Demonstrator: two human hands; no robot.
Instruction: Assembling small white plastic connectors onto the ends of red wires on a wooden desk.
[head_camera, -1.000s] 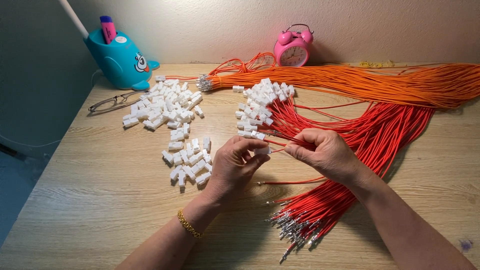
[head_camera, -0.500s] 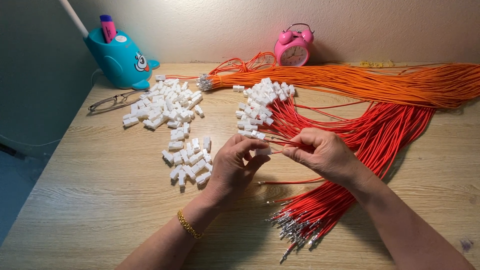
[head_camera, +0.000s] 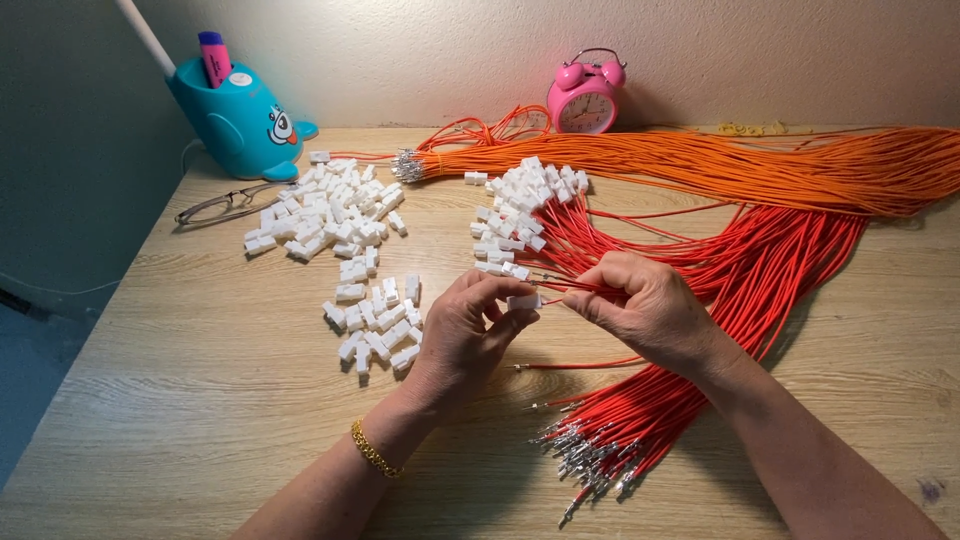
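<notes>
Hands meet at mid-table: the left hand (head_camera: 468, 335) pinches a small white connector (head_camera: 523, 300), and the right hand (head_camera: 650, 312), fingers closed, grips red wires (head_camera: 575, 288) whose tips touch it. Left of the connector lies a loose pile of white connectors (head_camera: 372, 325). Right of it, a red wire bundle (head_camera: 700, 330) fans under the right wrist; behind it, an orange wire bundle (head_camera: 700, 165) and a pink alarm clock (head_camera: 585, 95).

Beside the one pink alarm clock (head_camera: 585, 98) lie two wire bundles, one orange (head_camera: 700, 165) and one red (head_camera: 720, 300). Left of the clock stand one teal pen holder (head_camera: 235, 120), one pair of glasses (head_camera: 220, 205) and white connectors (head_camera: 330, 215), too many to count. Two hands work below it.
</notes>
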